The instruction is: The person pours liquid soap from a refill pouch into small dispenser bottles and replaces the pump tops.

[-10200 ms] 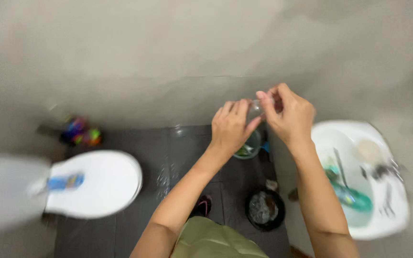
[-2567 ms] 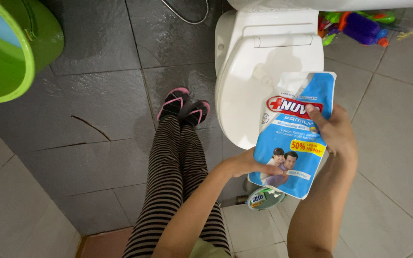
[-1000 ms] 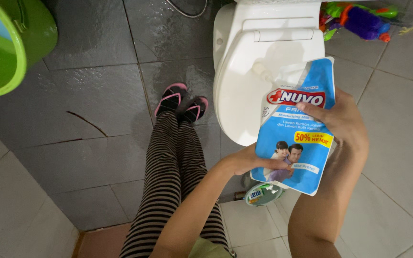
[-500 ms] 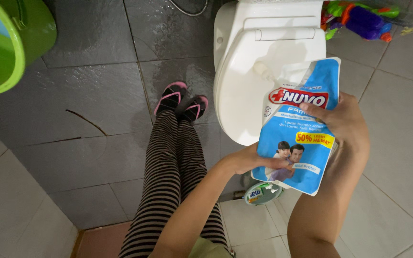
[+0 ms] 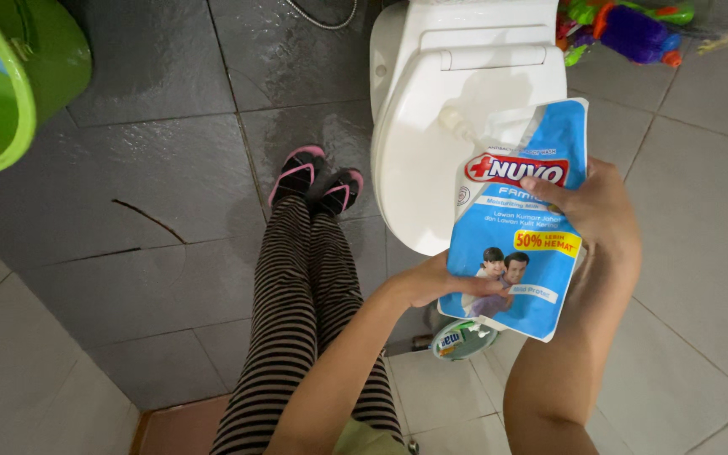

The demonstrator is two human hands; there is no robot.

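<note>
- The blue refill pouch (image 5: 520,244) is held upright in front of the white toilet lid (image 5: 431,126), spout corner up and to the left.
- The left hand (image 5: 431,285) grips the pouch's lower left edge; the right hand (image 5: 591,211) clasps its right side, fingers across the front.
- Judgement: keep the spout (image 5: 452,125) uppermost while handling, and support the base so the soft pouch does not fold.
- A round container (image 5: 463,337) sits below the pouch on the floor (image 5: 153,211); keep the pouch's weight centred above it.
</note>
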